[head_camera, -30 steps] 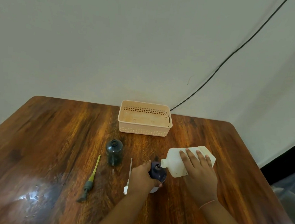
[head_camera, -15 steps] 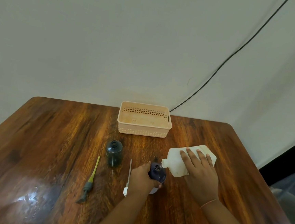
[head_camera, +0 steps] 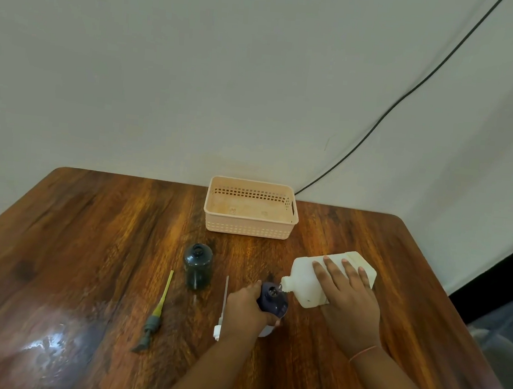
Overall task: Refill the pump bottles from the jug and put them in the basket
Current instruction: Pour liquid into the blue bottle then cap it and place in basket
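My right hand [head_camera: 349,305] grips a white jug [head_camera: 307,276], tipped so its spout meets the open neck of a dark purple bottle [head_camera: 272,298]. My left hand [head_camera: 245,308] holds that bottle upright on the wooden table [head_camera: 89,241]. A second dark bottle [head_camera: 198,265] stands open to the left. Two pump heads lie flat on the table: a grey one with a yellow tube [head_camera: 156,312] and a white one [head_camera: 222,309] partly under my left hand. The peach basket [head_camera: 249,229] sits at the far edge with nothing in it.
A black cable [head_camera: 396,104] runs down the wall to behind the basket. The table's right edge falls off near a dark opening and a clear plastic item [head_camera: 503,340] at the lower right. A glare patch shines on the near-left tabletop.
The jug has tilted slightly further, its rear end a little higher. Both hands and the purple bottle stay in place.
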